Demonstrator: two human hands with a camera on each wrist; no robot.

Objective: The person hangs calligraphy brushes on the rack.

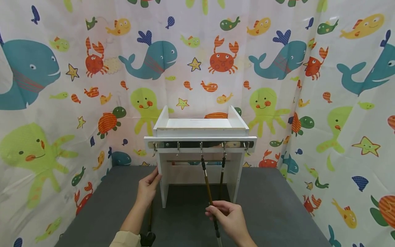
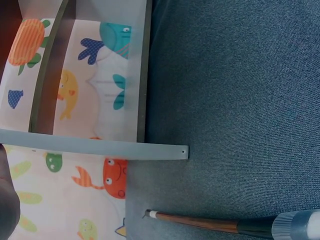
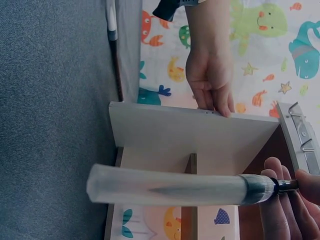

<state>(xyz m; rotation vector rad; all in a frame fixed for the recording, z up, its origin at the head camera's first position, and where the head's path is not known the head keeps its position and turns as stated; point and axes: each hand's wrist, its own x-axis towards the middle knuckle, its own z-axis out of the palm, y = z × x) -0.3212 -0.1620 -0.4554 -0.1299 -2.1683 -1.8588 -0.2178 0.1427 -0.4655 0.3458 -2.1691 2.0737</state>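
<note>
White rack point(image 1: 197, 137) stands on the grey bench point(image 1: 271, 206), with a row of five metal hooks point(image 1: 178, 146) under its front rail.

Hook count: one brush point(image 1: 222, 178) hangs free from the fourth hook from the left. A second brush point(image 1: 207, 185) hangs by its top from the middle hook; its lower shaft is pinched in the right hand point(image 1: 229, 216). The right-wrist view shows the clear cap point(image 3: 165, 189) over that brush's bristle end, with the fingertips point(image 3: 280, 187) closed on the dark ferrule just beside it.

Left hand point(image 1: 148, 188): fingers straight, pressed against the outer face of the rack's left side panel point(image 3: 190, 125), steadying it. Grip holds nothing.

A third brush point(image 2: 200, 222) lies on the bench near the left forearm, capped end toward the person, untouched.

Judgement on progress: one brush hung and released; one appears seated on its hook, though whether its loop is fully seated cannot be told, and the right hand's grip is not let go. One brush on the bench is left to hang. Three hooks are bare.
</note>
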